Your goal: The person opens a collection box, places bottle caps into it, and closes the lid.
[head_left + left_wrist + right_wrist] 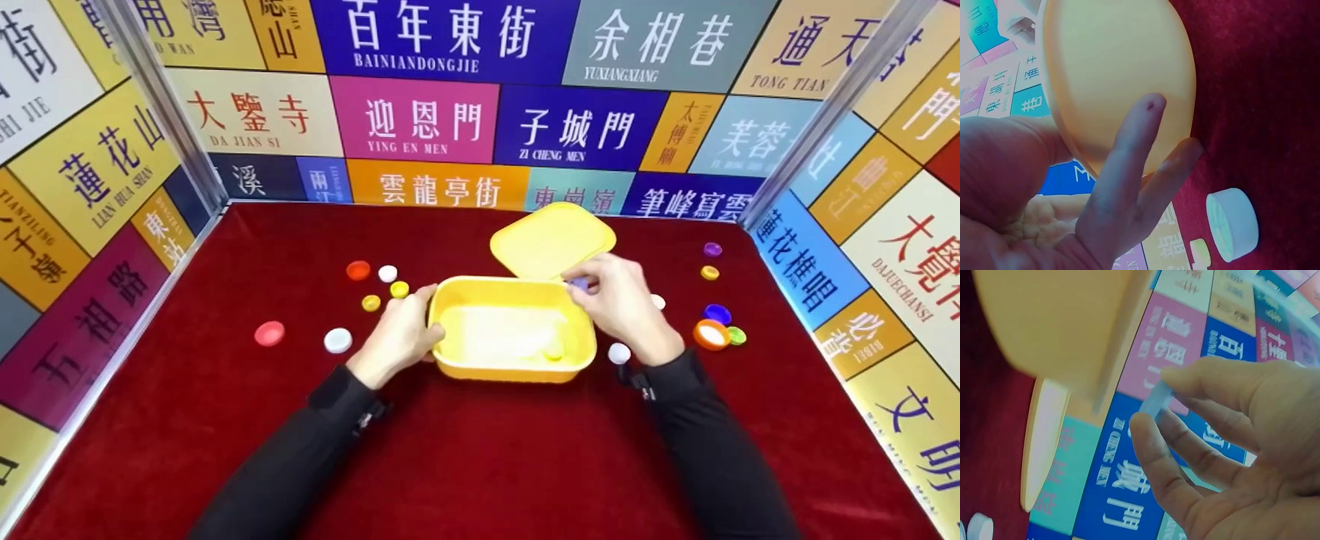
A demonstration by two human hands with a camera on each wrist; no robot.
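A yellow plastic box (517,370) stands lidless on the red cloth in the head view, with a small yellow cap (553,351) inside at the right. My left hand (399,334) grips its left end. In the left wrist view, fingers (1134,140) lie along the outer wall of the box. By the far right corner, my right hand (626,304) pinches a light blue-purple bottle cap (1157,399) between thumb and fingertips. Behind the box lies its yellow lid (551,240).
Left of the box lie several loose caps, among them a red cap (358,270), a pink cap (270,334) and a white cap (338,340). On the right are an orange cap (711,335), a blue cap (718,313) and others. Printed panels (420,120) wall the table's back and sides.
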